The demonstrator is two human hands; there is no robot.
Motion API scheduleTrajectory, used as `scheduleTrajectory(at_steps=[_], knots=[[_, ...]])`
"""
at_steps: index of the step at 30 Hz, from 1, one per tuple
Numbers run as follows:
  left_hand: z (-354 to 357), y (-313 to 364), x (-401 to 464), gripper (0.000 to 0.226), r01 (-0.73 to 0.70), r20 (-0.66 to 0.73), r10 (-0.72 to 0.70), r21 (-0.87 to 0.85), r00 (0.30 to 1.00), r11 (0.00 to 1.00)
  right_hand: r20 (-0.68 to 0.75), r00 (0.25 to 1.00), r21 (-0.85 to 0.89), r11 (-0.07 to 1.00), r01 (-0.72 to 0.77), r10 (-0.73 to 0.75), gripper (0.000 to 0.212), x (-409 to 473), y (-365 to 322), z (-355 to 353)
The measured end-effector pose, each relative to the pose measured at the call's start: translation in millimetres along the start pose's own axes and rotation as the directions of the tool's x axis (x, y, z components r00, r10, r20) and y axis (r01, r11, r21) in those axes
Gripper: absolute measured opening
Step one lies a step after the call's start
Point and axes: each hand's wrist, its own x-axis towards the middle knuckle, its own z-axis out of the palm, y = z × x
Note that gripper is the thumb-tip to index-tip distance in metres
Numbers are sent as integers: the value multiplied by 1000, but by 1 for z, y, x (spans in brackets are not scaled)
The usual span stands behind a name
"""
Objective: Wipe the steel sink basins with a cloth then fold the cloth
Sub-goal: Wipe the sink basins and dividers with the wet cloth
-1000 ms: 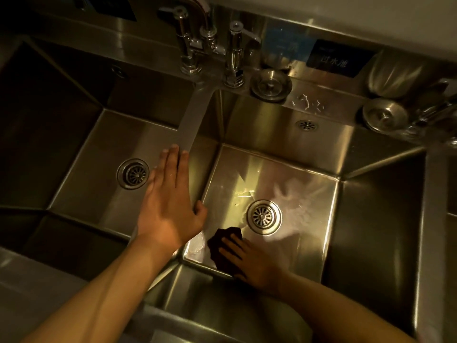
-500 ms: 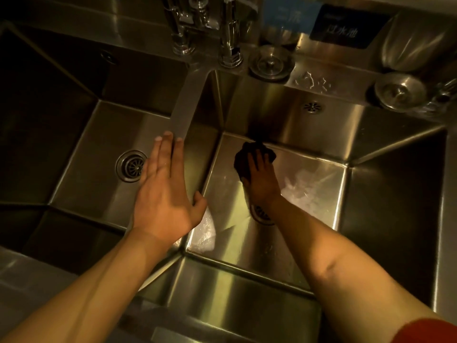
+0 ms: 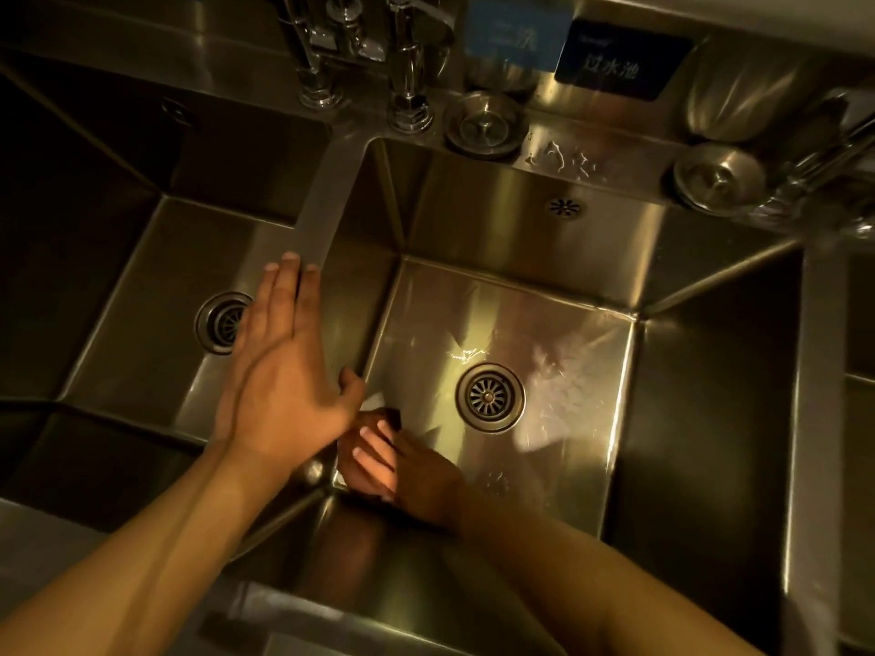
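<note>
The sink (image 3: pixel 521 220) fills nearly all I can see, two steel basins side by side; the right basin (image 3: pixel 568 324) is where I am working, its floor streaked with wet smears, which I take as sign the wiping is partway along; the left basin (image 3: pixel 142 300) lies darker and I cannot tell whether it has been touched. Between them runs the divider (image 3: pixel 326 201), a flat steel strip; I keep my left hand (image 3: pixel 284 371) laid along it, fingers straight and close together, thumb spread toward the right basin, holding nothing; I judge it is there to prop me while I lean in. My right hand (image 3: pixel 402 466) is down in the near left corner of the right basin, fingers flat and pressing the cloth (image 3: pixel 383 416) against the floor; only a dark edge of it shows past my fingertips, and my left wrist hides part of that corner. Flat fingers suit the job, I think, since they spread the push over the cloth rather than bunching it. The drain (image 3: pixel 490 397) sits just beside the cloth, uncovered; the left drain (image 3: pixel 220 324) is half hidden by my left hand. Behind, on the ledge, the taps (image 3: pixel 407 78) stand upright, a strainer (image 3: pixel 485 125) beside them; folding is not yet begun.
</note>
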Motion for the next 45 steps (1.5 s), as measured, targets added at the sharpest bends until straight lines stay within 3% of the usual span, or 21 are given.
scheduleTrajectory(at_steps=[2, 4, 7, 10, 15, 21, 23, 24, 26, 28, 30, 33, 36, 40, 45], knots=[[3, -3, 1, 113, -12, -20, 12, 7, 1000, 1000, -15, 1000, -18, 1000, -16, 16, 66, 0, 17, -10], [6, -6, 2, 112, -29, -50, 30, 15, 998, 999, -62, 987, 16, 988, -151, 151, 64, 4, 40, -28], [13, -10, 3, 112, -34, -68, 35, 17, 997, 999, -111, 911, 125, 915, -383, 397, 69, 2, 83, -62], [15, -12, 4, 113, -46, -72, 48, 31, 996, 998, -137, 824, 161, 833, -530, 550, 72, -20, 130, -85], [7, -8, 1, 108, -49, -60, 53, 63, 997, 997, -91, 701, 39, 706, -708, 708, 71, -94, 168, -79], [5, -3, 3, 108, -30, -55, 34, 83, 998, 996, -22, 662, 33, 662, -748, 749, 76, -155, 131, -48], [8, -4, 4, 110, -20, -48, 24, 88, 999, 996, -117, 706, -59, 704, -707, 699, 76, -154, 105, -44], [9, -4, 4, 111, -13, -43, 17, 84, 999, 996, -131, 767, -120, 758, -642, 629, 73, -155, 93, -38], [11, -4, 3, 111, -3, -50, 6, 69, 999, 998, -66, 864, -75, 861, -502, 498, 68, -161, 77, -20], [12, -4, 3, 108, 1, -62, 3, 63, 998, 998, -6, 903, -6, 903, -429, 429, 70, -165, 67, -4], [11, -3, 3, 107, -7, -56, 11, 73, 998, 997, 145, 928, 19, 937, -348, 342, 80, -163, 54, 13], [9, -2, 2, 107, -3, -32, 6, 100, 999, 995, 146, 959, 39, 967, -250, 242, 91, -138, 37, 27], [7, -2, 1, 109, -9, -20, 10, 90, 1000, 996, 98, 976, 54, 978, -202, 196, 85, -97, 24, 22], [1, -2, 0, 111, -25, -8, 25, 35, 1000, 999, 9, 980, 109, 974, -196, 197, 77, -28, 9, 4], [0, 0, 0, 113, -15, -8, 15, 38, 1000, 999, -76, 951, 92, 952, -293, 300, 73, 22, 34, -29]])
